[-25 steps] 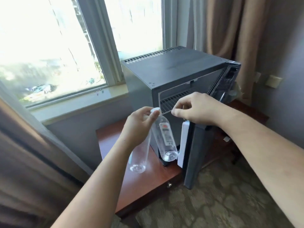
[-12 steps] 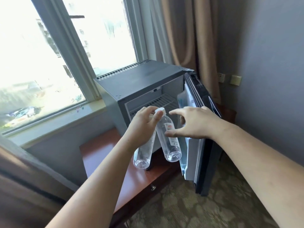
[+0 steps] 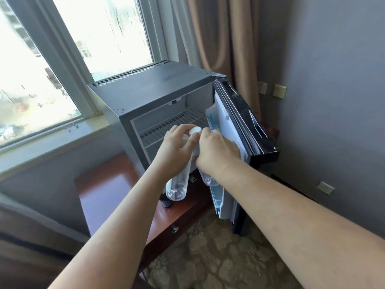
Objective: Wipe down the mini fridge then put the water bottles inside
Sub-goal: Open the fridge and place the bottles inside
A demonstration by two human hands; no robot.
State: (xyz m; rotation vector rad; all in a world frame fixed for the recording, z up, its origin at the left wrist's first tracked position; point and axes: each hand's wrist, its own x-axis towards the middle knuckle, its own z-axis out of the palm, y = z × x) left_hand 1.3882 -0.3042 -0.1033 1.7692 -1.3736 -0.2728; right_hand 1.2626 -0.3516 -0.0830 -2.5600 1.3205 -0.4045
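- Fridge point(image 3: 158, 88) sits on your wooden bench point(image 3: 108, 190) under the window point(image 3: 62, 59), its door point(image 3: 239, 126) swung open to the right.
- Your left hand point(image 3: 177, 153) has its grip closed around one clear bottle point(image 3: 178, 186), in front of the fridge opening.
- Your right hand point(image 3: 218, 153) wraps the second bottle point(image 3: 208, 180), white cap point(image 3: 195, 130) up, just beside the door.
- Inside the fridge, a wire shelf point(image 3: 173, 124) shows behind both hands.
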